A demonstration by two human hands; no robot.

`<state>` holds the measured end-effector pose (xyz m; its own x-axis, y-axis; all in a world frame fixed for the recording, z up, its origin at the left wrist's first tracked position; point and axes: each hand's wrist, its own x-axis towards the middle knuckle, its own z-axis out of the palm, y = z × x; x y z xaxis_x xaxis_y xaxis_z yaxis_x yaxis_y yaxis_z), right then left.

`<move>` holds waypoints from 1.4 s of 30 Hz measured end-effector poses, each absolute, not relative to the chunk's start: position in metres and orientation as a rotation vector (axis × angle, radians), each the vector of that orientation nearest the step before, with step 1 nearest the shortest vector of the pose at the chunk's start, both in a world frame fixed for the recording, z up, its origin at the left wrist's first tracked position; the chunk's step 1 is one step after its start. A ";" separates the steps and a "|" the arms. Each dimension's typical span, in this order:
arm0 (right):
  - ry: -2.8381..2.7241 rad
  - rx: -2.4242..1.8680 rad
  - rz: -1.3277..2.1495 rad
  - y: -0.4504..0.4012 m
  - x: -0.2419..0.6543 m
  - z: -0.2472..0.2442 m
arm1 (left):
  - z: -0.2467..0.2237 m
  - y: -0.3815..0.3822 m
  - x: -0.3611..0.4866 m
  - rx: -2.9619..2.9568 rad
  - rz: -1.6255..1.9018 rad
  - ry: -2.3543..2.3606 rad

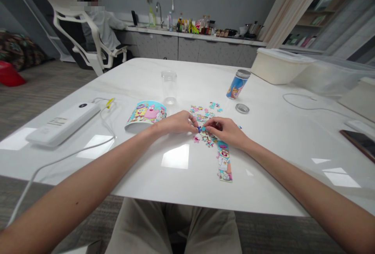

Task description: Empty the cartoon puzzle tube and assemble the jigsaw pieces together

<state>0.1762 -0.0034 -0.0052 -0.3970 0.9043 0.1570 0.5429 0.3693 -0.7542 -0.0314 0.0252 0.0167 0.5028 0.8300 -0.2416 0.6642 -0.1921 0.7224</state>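
Observation:
Over a loose heap of jigsaw pieces (209, 141), my two hands nearly meet. My left hand (184, 122) pinches a dark blue puzzle piece (199, 129) at its fingertips. My right hand (224, 129) has thumb and finger closed on a light blue puzzle piece (204, 128), right beside the dark one. Whether the two pieces touch, I cannot tell. Partly under my right hand, a joined strip of puzzle (224, 162) runs toward the table's near edge. A curved cartoon picture sheet (148, 112) stands left of my left hand.
Behind the pieces stand a clear jar (169, 86), a tilted blue cartoon canister (238, 84) and a round metal lid (242, 108). A white power strip (64, 125) with its cable lies left. Plastic bins (278, 66) and a phone (361, 142) are right. A person sits at the back left.

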 end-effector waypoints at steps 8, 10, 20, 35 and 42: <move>-2.043 -1.229 0.841 -0.003 0.177 -0.005 | 0.021 0.018 -0.027 1.886 0.330 1.194; -2.020 -1.205 0.823 -0.003 0.178 -0.004 | 0.023 0.015 -0.025 1.819 0.350 1.222; -1.923 -1.126 0.774 0.000 0.179 -0.009 | 0.018 0.014 -0.022 1.506 0.469 1.161; -1.915 -1.218 0.745 0.004 0.182 -0.009 | 0.025 0.010 -0.019 1.580 0.425 1.272; -2.005 -1.258 0.629 0.004 0.184 -0.010 | 0.024 0.018 -0.034 1.921 0.238 1.219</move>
